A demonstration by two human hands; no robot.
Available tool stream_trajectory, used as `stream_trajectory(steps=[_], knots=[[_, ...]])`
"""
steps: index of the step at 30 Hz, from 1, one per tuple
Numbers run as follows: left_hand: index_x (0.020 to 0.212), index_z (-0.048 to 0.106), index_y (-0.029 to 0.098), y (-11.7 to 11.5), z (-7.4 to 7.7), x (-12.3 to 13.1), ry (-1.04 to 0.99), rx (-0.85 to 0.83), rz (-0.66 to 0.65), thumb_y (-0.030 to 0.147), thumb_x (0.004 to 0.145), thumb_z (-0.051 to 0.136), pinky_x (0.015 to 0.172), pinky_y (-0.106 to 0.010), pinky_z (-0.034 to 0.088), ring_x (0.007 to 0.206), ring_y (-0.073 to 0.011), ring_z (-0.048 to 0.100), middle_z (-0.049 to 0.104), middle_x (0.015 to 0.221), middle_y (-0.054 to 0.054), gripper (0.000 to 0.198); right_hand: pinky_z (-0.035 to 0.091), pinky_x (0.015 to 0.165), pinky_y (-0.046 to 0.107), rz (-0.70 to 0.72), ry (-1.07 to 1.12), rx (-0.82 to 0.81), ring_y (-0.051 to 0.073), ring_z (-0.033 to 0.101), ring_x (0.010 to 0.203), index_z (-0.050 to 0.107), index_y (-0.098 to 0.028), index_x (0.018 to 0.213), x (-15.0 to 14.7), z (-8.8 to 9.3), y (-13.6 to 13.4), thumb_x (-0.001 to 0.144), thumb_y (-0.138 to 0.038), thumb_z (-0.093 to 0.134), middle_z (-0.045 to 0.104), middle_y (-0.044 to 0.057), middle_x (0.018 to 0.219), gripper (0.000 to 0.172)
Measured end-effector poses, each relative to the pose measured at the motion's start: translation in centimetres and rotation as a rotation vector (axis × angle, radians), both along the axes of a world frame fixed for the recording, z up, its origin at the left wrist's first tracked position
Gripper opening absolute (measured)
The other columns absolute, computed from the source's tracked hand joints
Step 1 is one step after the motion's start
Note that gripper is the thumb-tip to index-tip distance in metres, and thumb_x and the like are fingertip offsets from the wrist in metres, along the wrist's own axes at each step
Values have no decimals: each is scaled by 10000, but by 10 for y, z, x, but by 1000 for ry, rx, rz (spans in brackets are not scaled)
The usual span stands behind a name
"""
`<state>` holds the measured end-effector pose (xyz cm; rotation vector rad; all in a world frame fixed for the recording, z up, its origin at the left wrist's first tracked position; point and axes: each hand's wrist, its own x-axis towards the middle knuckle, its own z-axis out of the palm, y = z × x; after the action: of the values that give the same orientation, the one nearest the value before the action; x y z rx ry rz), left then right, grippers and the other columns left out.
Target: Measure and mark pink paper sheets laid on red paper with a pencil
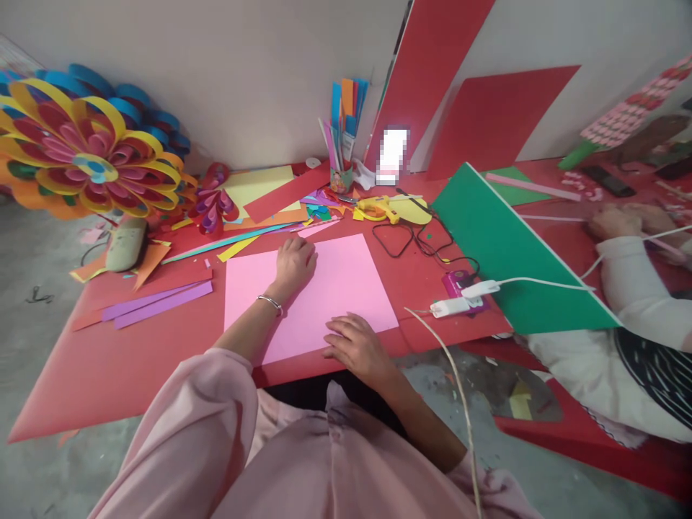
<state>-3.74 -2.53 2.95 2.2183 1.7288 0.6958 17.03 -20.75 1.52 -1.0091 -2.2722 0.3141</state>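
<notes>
A pink paper sheet [346, 285] lies flat on the red board [135, 353] in front of me. My left hand [293, 264] rests on the sheet's far edge with its fingers curled under, a thin bangle on the wrist. Nothing shows inside those fingers. My right hand [357, 346] lies palm down on the sheet's near edge, fingers stretched out and slightly apart. Purple paper strips [162, 301] lie to the left of the sheet.
A big paper flower [91, 162] stands at the far left. A cup of paper strips [342, 176], a yellow glue gun [378, 209], black cables and a white plug [451, 306] lie behind and to the right. A green sheet [519, 252] leans right. Another person's hand [616, 220] works there.
</notes>
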Motion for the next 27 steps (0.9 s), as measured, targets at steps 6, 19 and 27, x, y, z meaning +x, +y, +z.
stream_trajectory(steps=[6,19,27], knots=[[1121,761,236,-17,28,-35,-352,-50,100,404,890,698,1175,-470,392,1354,-308,544,659,1430,-100,293,468,1223,548,-328,147,-71,290,516,1484,675,-234,1373,13,15,15,1085,-431,533,601,160,1526,377],[975,703,192,-110,57,-170,-1195,-350,705,527,833,730,814,-313,591,924,-195,714,744,977,-84,365,427,1188,559,-752,97,-297,373,555,1412,556,-68,1469,42,3,110,984,-476,570,609,289,1486,633],[972,736,215,-108,60,-157,-1396,-539,711,406,982,617,821,-303,618,1011,-204,720,747,1050,-87,225,504,1125,480,-709,147,-392,341,672,1312,578,-83,1448,37,6,112,968,-395,602,689,248,1415,574]])
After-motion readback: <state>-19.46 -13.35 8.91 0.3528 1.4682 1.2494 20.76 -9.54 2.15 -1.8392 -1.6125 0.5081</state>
